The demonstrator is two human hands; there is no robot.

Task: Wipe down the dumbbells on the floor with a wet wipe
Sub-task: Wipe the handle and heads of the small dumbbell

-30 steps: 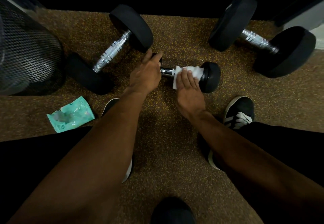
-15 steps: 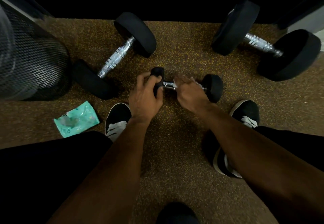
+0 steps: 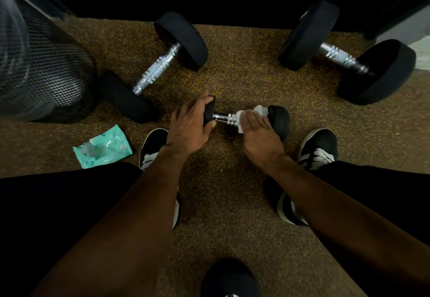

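A small dumbbell (image 3: 223,117) with black ends and a chrome handle lies on the speckled floor between my shoes. My left hand (image 3: 189,129) grips its left black end. My right hand (image 3: 260,136) presses a white wet wipe (image 3: 259,111) against the handle's right part, next to the right black end. Two larger dumbbells lie further away: one (image 3: 158,68) at the upper left, one (image 3: 342,58) at the upper right. A fourth dumbbell's black end (image 3: 229,278) shows at the bottom edge.
A teal wet wipe pack (image 3: 102,149) lies on the floor at the left. A black mesh bin (image 3: 44,73) stands at the far left. My two black shoes (image 3: 317,145) flank the small dumbbell. A dark wall runs along the back.
My right hand slid right along the handle, baring the chrome middle, and the wipe shows again. My left hand stays on the left end. The view shifted slightly.
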